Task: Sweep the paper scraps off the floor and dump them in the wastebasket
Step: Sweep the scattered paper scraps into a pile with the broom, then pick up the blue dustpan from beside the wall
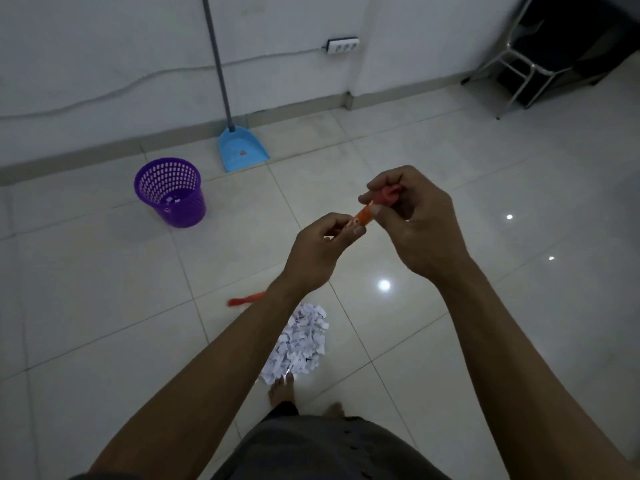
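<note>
Both hands are clasping an orange handle (364, 215) above the tiled floor (467, 161).

The left hand (317, 252) is pinching the handle's lower part with curled fingers, while the right hand (420, 226) is curling round its pink end (389, 196). The paper scraps (304, 341) are lying heaped just ahead of the bare feet (281, 389), and a red piece (242, 301) is showing beside the left forearm. The purple wastebasket (183, 213) is standing well apart to the left, and the blue dustpan (242, 152) is leaning at the wall. Bare tiles are stretching to the right, where a chair (519, 67) is occupying the corner. A power strip (343, 46) is hanging on the wall.
</note>
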